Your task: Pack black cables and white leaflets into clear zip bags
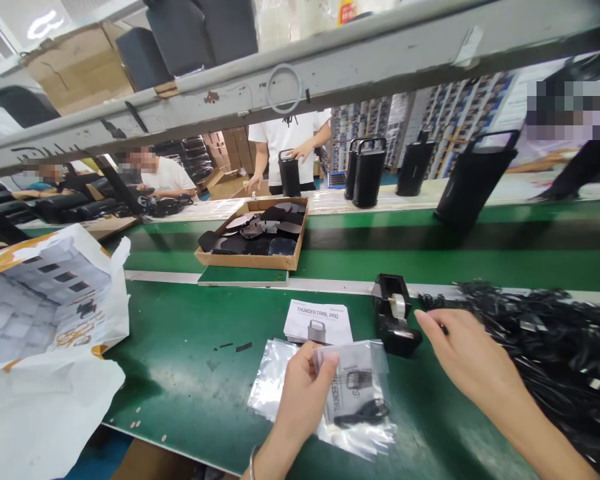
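Note:
My left hand (305, 387) pinches the upper edge of a clear plastic bag (380, 360) between thumb and fingers. Inside the bag show a folded printed leaflet and a coiled black cable (363, 413). More clear plastic bags (267, 380) lie flat beneath it. Just beyond is a stack of white manuals (320, 320) printed "THUNDER TRAIL PRO". My right hand (467, 353) is beside a black tape dispenser (400, 337), its fingers curled toward the thumb. Whatever they pinch, if anything, is too small to make out.
Black cables (545, 340) are heaped at the right. A cardboard tray (300, 250) of dark flat pieces sits beyond the manuals. Black speaker-like units (370, 173) with handles stand behind the green belt (360, 257). A large printed bag (95, 293) gapes at left. Co-workers sit and stand opposite.

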Available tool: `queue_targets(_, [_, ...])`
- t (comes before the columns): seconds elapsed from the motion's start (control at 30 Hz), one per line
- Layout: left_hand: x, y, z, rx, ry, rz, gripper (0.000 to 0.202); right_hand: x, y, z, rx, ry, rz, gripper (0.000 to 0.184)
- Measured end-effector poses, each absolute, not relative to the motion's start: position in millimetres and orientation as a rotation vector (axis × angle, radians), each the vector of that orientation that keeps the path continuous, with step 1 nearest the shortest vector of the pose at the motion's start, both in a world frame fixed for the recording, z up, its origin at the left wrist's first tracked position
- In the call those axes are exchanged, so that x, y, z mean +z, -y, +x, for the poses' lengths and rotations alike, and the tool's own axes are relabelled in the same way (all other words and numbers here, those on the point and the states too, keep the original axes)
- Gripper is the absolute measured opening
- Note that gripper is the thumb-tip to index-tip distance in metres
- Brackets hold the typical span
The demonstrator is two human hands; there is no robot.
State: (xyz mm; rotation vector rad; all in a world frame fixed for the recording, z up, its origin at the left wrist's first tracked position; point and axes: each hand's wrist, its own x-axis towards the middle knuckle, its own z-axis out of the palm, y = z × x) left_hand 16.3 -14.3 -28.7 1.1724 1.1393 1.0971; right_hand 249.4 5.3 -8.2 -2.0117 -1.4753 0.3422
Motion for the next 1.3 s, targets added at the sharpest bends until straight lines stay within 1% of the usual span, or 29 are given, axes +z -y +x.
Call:
queue_targets(0.1, [-30, 16, 19, 1.107, -1.127, 1.153, 0.034, -8, -17, 249, 0.487, 1.502, -2.015, 0.04])
queue_targets(0.2, [-30, 17, 21, 1.105, -1.089, 1.131, 0.032, -9, -19, 243, 0.651, 1.404, -1.945, 0.032])
queue_targets(0.33, [-35, 17, 22, 1.141, -1.044, 1.099, 0.031, -15, -7, 231, 0.82, 1.203, -1.756, 0.039])
queue_targets(0.43, [-36, 17, 23, 1.158, -1.044, 1.112, 0.03, -26, 6, 223, 0.816, 1.161, -1.694, 0.042])
queue_targets(0.57, [-35, 18, 24, 1.153, -1.052, 1.116, 0.028, -46, 17, 224, 0.708, 1.19, -1.769, 0.035])
queue_targets(0.67, [-33, 19, 25, 1.156, -1.065, 1.12, 0.029, -50, 26, 228, 0.664, 1.25, -1.831, 0.029])
queue_targets(0.73, [-31, 21, 25, 1.152, -1.095, 1.148, 0.03, -45, 36, 223, 0.797, 1.331, -1.775, 0.03])
queue_targets(0.83, [-29, 27, 26, 1.135, -1.187, 1.23, 0.029, -29, 49, 203, 1.126, 1.388, -1.624, 0.038])
queue_targets(0.9, [-28, 32, 28, 1.115, -1.243, 1.298, 0.029, -21, 49, 185, 1.209, 1.398, -1.636, 0.043])
queue_targets(1.0, [-29, 38, 31, 1.101, -1.289, 1.351, 0.03, -19, 41, 168, 1.222, 1.461, -1.736, 0.048])
queue_targets(1.13, [-30, 40, 27, 1.125, -1.22, 1.175, 0.03, -26, 37, 164, 1.165, 1.64, -1.87, 0.054])
queue_targets(1.2, [-24, 41, 18, 1.141, -1.159, 1.076, 0.03, -27, 40, 167, 1.073, 1.78, -1.922, 0.048])
queue_targets(1.3, [-8, 47, -12, 1.153, -1.161, 1.034, 0.029, -21, 41, 170, 0.958, 2.023, -1.895, 0.032])
